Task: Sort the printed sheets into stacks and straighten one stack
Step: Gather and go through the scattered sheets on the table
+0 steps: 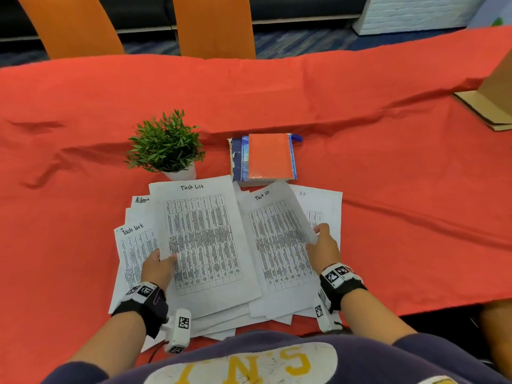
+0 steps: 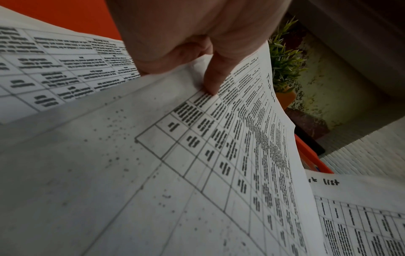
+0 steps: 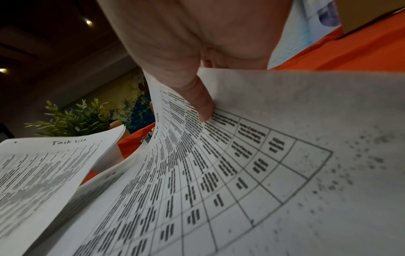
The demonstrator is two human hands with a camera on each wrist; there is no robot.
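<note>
Two printed sheets headed "Task list" are lifted off the paper pile at the near edge of the table (image 1: 388, 92), one in each hand. The left sheet (image 1: 202, 239) is pinched at its left edge by the left hand (image 1: 158, 268); thumb on top, fingers (image 2: 153, 57) curled under the paper, clamped on it. The right sheet (image 1: 279, 239) curves upward, gripped at its right edge by the right hand (image 1: 324, 246), thumb on the printed face, fingers behind the page, clamped too. Inner edges of the two sheets sit close together, left one slightly overlapping.

Under them a loose pile of sheets (image 1: 221, 314) fans out unevenly. Another "Task list" page (image 1: 133, 245) pokes out at left, with a page starting "Admi" (image 1: 140, 202) above it. A page marked "HR" (image 1: 321, 206) lies flat at right, under the right hand.

Beyond the papers: a small green plant in a white pot (image 1: 166, 148), just beside the top left corner of the left sheet, and a stack of books (image 1: 263, 159) with an orange cover on top. Red cloth covers the table. A cardboard box (image 1: 493, 90) stands at the far right; two orange chair backs (image 1: 213, 26) behind the table.
</note>
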